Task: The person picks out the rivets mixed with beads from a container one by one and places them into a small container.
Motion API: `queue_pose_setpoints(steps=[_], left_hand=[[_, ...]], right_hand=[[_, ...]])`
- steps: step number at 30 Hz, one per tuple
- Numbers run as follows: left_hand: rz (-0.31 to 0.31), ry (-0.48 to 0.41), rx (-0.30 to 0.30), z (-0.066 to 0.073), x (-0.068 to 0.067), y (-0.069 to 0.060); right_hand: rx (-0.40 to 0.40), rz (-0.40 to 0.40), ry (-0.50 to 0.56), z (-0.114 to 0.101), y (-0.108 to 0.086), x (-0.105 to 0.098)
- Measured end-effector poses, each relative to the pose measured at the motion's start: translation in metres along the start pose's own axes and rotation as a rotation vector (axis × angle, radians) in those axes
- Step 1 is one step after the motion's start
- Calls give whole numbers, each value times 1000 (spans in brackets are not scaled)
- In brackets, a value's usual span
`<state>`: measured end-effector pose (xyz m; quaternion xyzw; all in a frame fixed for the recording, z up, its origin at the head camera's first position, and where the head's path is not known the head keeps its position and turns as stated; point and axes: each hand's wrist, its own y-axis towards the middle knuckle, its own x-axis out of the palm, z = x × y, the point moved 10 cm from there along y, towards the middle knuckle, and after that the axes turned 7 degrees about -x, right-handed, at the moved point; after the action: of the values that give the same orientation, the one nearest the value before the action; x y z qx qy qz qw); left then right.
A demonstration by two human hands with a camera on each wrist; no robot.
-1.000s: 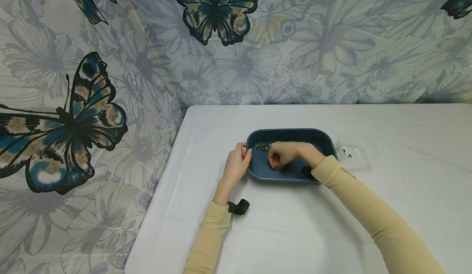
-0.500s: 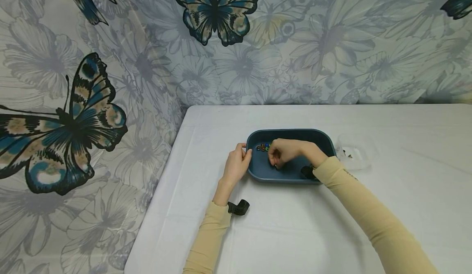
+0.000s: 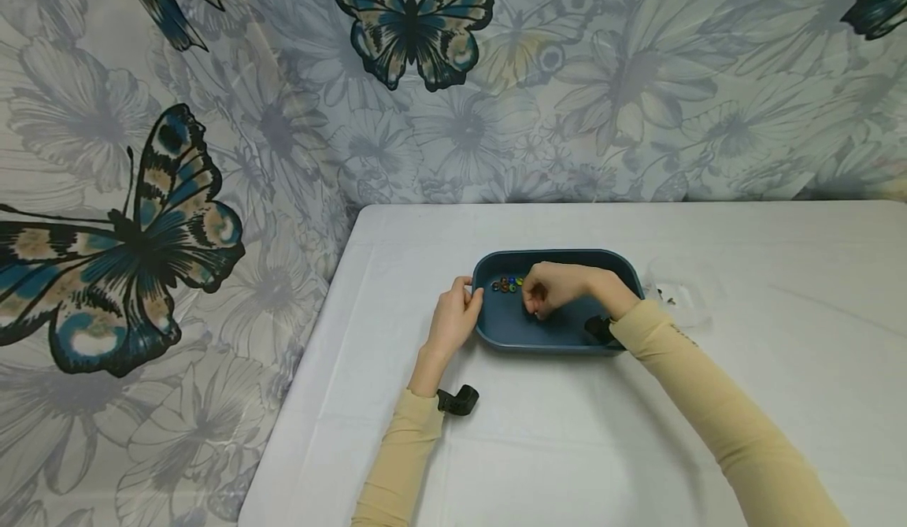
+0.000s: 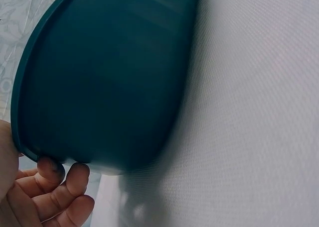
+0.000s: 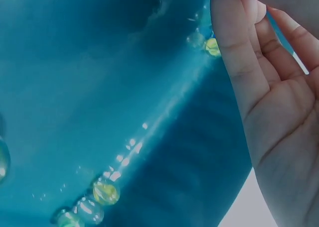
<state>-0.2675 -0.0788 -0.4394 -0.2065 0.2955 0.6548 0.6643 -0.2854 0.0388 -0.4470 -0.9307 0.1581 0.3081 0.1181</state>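
A dark blue rectangular tray (image 3: 567, 340) stands on the table. My left hand (image 3: 456, 314) holds its left end, with the thumb over the rim and several fingers (image 4: 77, 179) curled beneath in the left wrist view. Inside the tray, my right hand (image 3: 549, 287) points down with bent fingers drawn together. Its fingertips are hidden, so whether something is between them does not show. Small coloured marbles (image 3: 505, 284) lie in the tray's left part. In the right wrist view, a yellow-swirled marble (image 5: 213, 47) is beside the index finger and another marble (image 5: 106, 192) lies lower down.
A clear plastic container (image 3: 683, 298) with a few small dark bits stands just right of the tray. A white cloth covers the table (image 3: 553, 440). A black wrist camera (image 3: 459, 400) juts from the left wrist. Butterfly-patterned fabric (image 3: 460, 141) hangs behind.
My right hand has risen slightly and shifted a little right inside the tray, its fingers staying bent together. My left hand keeps its hold on the tray's left end.
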Motion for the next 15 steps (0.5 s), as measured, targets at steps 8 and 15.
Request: queue_pose_setpoints(steps=[8,15], left_hand=[[-3,-5,-9,0,0,0],[3,-6,-1,1,-1,0]], right_hand=[[12,43,-24,-5,-9,-11],[13,61,-35,-7,-15,-16]])
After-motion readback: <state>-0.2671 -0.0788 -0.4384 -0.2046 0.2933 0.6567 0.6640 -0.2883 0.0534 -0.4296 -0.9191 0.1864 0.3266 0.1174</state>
